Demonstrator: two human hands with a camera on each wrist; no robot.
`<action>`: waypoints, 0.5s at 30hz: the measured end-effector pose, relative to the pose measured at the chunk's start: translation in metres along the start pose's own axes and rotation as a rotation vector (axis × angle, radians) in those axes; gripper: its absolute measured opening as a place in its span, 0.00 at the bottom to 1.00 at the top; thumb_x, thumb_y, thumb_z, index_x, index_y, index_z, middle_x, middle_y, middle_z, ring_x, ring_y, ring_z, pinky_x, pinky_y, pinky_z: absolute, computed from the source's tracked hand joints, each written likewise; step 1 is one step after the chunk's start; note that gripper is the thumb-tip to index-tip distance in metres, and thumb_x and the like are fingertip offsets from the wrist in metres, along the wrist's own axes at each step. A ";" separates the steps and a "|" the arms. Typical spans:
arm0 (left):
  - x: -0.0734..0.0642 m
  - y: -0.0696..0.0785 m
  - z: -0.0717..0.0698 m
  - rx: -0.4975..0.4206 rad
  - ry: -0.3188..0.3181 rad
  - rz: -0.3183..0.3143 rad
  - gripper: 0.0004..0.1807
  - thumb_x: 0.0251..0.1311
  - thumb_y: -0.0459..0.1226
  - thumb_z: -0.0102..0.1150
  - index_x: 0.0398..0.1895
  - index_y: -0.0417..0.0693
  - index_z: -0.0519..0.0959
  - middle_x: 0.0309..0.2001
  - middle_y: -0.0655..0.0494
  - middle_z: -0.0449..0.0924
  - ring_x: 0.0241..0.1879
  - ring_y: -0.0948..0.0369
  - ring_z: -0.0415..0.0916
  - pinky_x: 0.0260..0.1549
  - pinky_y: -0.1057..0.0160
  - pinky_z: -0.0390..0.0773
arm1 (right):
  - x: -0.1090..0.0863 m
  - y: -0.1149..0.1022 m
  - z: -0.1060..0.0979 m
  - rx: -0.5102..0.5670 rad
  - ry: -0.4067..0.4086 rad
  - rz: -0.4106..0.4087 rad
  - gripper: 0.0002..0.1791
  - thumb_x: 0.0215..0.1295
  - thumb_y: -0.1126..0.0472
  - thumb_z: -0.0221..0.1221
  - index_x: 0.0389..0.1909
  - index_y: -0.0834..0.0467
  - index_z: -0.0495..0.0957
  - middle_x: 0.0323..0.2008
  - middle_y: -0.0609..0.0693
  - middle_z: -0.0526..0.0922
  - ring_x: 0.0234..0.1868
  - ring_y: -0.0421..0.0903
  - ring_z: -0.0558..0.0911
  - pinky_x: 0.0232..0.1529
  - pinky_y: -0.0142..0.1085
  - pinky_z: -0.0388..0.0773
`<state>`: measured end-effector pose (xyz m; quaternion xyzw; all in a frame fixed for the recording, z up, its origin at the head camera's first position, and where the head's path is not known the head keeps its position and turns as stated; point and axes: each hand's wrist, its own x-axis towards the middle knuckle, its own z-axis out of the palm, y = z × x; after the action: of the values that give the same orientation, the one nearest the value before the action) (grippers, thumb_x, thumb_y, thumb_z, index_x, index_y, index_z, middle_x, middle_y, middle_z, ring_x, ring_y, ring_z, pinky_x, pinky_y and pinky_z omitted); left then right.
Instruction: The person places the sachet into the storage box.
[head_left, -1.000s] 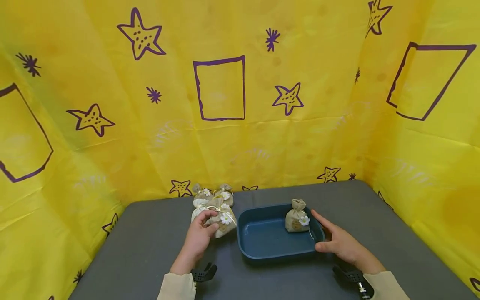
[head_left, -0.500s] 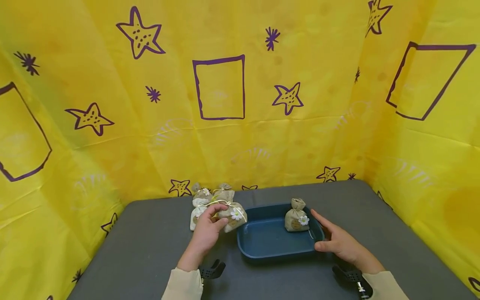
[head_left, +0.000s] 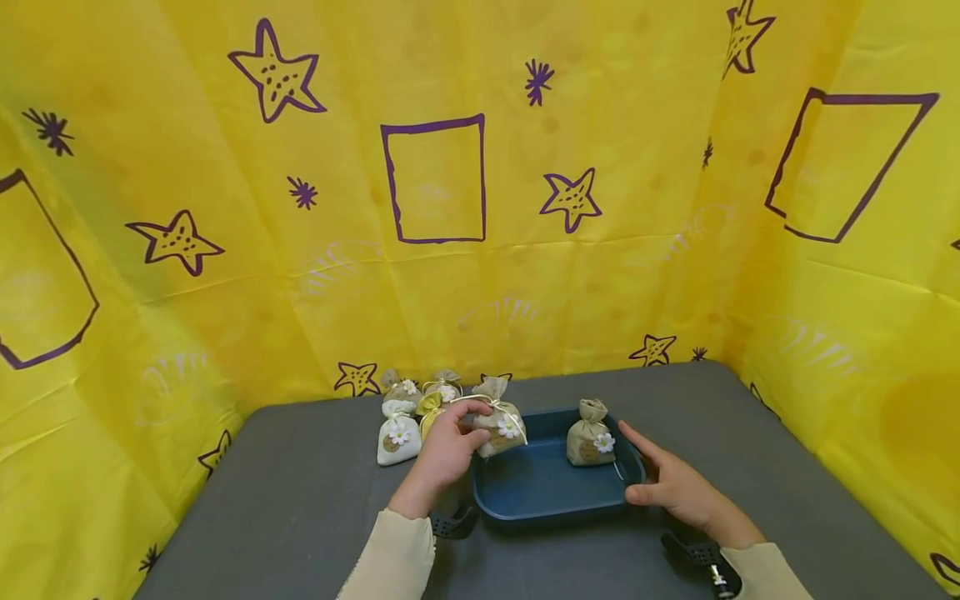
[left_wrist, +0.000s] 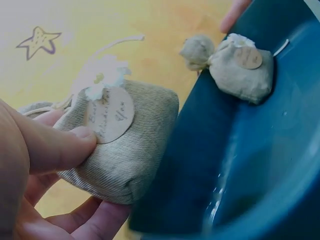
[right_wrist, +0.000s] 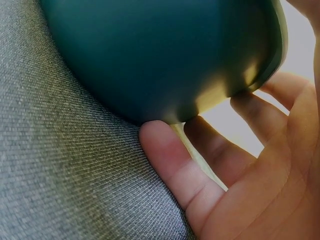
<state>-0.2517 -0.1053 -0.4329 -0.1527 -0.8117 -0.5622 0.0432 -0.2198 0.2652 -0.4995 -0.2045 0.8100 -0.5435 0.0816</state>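
Note:
A beige burlap sachet (head_left: 495, 427), with a white flower, a round paper label and a cord tied at its neck, is pinched in my left hand (head_left: 450, 446) between thumb and fingers. It hangs over the left end of a dark blue rectangular basin (head_left: 555, 510). In the left wrist view the label on the held sachet (left_wrist: 145, 120) faces the camera. Another beige sachet (head_left: 588, 442) stands inside the basin at its right end. My right hand (head_left: 671, 487) touches the basin's right end from outside, thumb and fingers spread; the fingertips meet its outer wall in the right wrist view.
Left of the basin, near the back of the grey table (head_left: 300, 500), stand a white sachet (head_left: 397, 437), a yellow one (head_left: 429, 408) partly hidden by my left hand, and two beige ones behind. A yellow printed curtain (head_left: 450, 292) encloses the table's back and sides.
My left hand has carried the beige sachet rightward and up from the group at the left to above the basin's left edge, uncovering the yellow sachet. My right hand stays at the basin.

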 end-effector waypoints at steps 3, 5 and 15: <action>0.005 0.004 0.008 0.032 -0.040 -0.015 0.13 0.60 0.27 0.64 0.46 0.49 0.82 0.51 0.52 0.77 0.37 0.55 0.77 0.33 0.56 0.77 | 0.000 0.001 0.000 -0.001 0.002 -0.003 0.50 0.65 0.49 0.66 0.80 0.50 0.46 0.78 0.60 0.44 0.73 0.66 0.49 0.63 0.51 0.64; 0.008 0.006 0.013 0.050 -0.060 -0.021 0.12 0.60 0.28 0.65 0.45 0.50 0.82 0.50 0.53 0.78 0.37 0.55 0.76 0.32 0.57 0.76 | 0.000 0.001 0.000 -0.001 0.004 -0.003 0.50 0.65 0.49 0.66 0.80 0.50 0.46 0.78 0.60 0.45 0.74 0.66 0.49 0.62 0.50 0.64; 0.019 0.012 0.033 0.113 -0.131 -0.019 0.13 0.58 0.26 0.66 0.42 0.51 0.84 0.46 0.54 0.79 0.34 0.58 0.75 0.29 0.59 0.74 | 0.000 -0.005 0.002 0.000 0.008 0.004 0.51 0.64 0.47 0.67 0.80 0.51 0.46 0.77 0.62 0.45 0.73 0.66 0.52 0.59 0.41 0.69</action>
<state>-0.2627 -0.0668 -0.4302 -0.1787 -0.8446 -0.5047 -0.0066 -0.2180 0.2623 -0.4958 -0.2007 0.8107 -0.5441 0.0796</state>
